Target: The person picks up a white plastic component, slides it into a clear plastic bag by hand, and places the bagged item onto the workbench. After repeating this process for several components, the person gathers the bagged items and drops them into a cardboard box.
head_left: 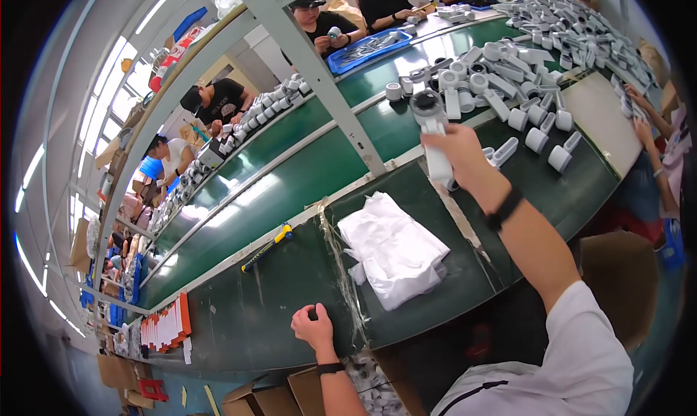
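My right hand [465,155] is closed round the handle of a white handheld device with a round, dark-faced head [426,105]. It holds the device above the table, at the near side of a pile of similar white devices [501,75]. My left hand [314,327] is over the table's front edge with its fingers curled in. A dark spot shows between thumb and fingers; whether it is an object or a gap I cannot tell. Between the hands lies a stack of thin white plastic bags [392,245], slightly crumpled, which neither hand touches.
A yellow-and-black cutter knife [268,247] lies on the dark green table [239,307]. Orange-and-white flat boxes [168,323] stand at its left end. A metal post [319,75] rises by the green conveyor [290,170]. Co-workers sit across it, one behind a blue tray [370,51]. Another person's hands [640,115] are at right.
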### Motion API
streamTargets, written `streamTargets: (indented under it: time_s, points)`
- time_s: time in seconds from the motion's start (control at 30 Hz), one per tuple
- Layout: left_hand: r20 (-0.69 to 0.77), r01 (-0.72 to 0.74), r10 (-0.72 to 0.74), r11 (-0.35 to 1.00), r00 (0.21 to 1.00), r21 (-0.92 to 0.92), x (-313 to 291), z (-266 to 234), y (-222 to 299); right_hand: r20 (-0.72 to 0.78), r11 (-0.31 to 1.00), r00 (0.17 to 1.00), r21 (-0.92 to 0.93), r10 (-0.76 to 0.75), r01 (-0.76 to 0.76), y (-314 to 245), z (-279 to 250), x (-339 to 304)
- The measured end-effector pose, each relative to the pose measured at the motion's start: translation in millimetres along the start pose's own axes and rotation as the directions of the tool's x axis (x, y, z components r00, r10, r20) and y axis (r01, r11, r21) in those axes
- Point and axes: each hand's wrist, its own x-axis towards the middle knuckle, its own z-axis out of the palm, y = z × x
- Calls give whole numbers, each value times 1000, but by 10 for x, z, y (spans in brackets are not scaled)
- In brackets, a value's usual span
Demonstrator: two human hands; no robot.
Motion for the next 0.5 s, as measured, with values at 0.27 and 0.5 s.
streamTargets:
  time_s: [0.27, 0.5]
  points:
    - [7, -638, 707, 643, 707, -424, -516, -510, 1607, 246, 852, 913, 342, 325, -396, 302, -787, -1856]
    - [101, -703, 770, 620, 630, -348, -540, -156, 1742, 278, 963, 931, 63, 235, -261, 1030, -1075, -1992]
